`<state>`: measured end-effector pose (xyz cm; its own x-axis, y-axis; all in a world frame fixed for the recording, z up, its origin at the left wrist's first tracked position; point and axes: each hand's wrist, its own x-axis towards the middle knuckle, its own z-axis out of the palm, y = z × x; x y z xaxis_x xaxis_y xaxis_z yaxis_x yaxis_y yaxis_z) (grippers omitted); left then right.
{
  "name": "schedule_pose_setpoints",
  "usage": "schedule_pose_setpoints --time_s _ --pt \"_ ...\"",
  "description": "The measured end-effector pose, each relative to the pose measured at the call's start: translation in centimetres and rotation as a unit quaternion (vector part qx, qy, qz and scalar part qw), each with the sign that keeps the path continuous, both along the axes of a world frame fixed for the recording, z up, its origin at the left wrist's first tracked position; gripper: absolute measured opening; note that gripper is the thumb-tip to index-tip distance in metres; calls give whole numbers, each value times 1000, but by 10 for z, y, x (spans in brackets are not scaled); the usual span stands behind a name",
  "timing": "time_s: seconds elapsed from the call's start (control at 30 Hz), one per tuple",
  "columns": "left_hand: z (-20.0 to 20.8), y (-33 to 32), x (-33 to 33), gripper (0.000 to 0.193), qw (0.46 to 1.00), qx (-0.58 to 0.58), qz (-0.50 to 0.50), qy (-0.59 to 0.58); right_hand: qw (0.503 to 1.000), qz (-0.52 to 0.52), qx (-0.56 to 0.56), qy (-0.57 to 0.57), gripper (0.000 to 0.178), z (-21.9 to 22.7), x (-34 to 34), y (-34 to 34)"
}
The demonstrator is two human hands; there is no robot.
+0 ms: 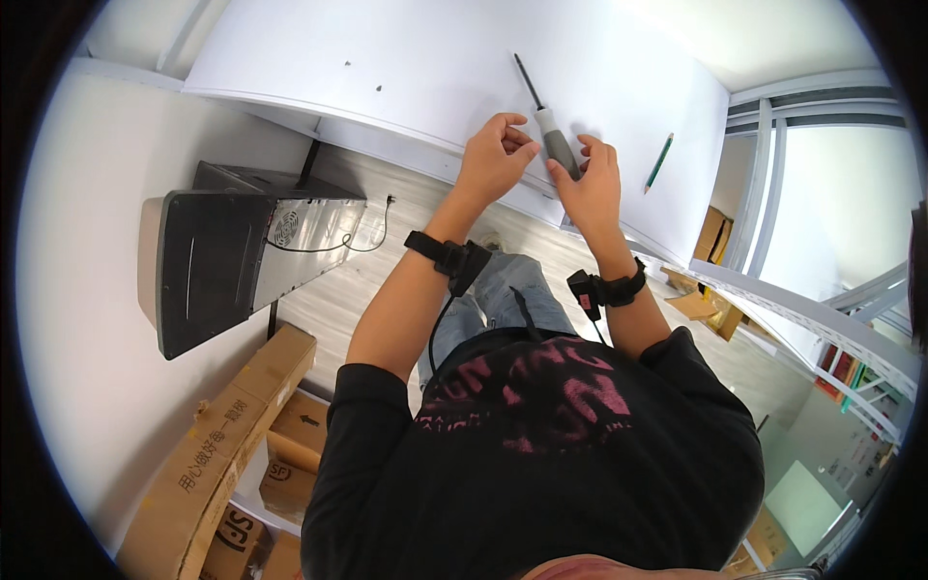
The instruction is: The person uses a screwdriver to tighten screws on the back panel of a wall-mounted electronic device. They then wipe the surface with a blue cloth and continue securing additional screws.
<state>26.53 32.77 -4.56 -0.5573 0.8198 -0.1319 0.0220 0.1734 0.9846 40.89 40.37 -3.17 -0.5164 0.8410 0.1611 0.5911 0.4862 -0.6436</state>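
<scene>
The screwdriver (558,147) lies between left hand (491,159) and right hand (592,182), fingers of both parted, handle end by right thumb

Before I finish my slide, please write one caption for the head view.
Screwdriver between left hand and right hand at a white table, a green pencil lying farther right.

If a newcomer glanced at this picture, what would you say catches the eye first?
Probably the grey screwdriver on the white table, its handle at the right hand, with the left hand beside it. Next, the bulky black-and-silver case at left, then the green pencil right of the right hand.
</scene>
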Motion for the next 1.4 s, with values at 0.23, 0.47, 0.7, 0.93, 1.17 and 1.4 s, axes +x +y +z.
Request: schedule_pose_setpoints --time_s 0.23,0.47,0.7,0.93,1.17,1.4 --pt "-35 -75 -6 30 996 57 36 -56 979 18 144 140 28 17 2 -41" --pt "-144 -156 -1 23 951 37 158 -262 952 131 -90 260 9 -97 -28 -137" --pt "-343 -190 12 20 894 50 247 -370 878 -39 -436 194 4 -355 -53 -106" --pt "-504 -151 22 22 857 98 184 -471 856 -201 -458 133 8 -560 -44 34" --pt "-573 -123 -3 25 881 123 84 -449 963 -200 -46 -177 38 -691 4 149" --pt "-603 -107 5 26 874 71 107 -469 898 -146 -55 -412 99 -678 33 155"
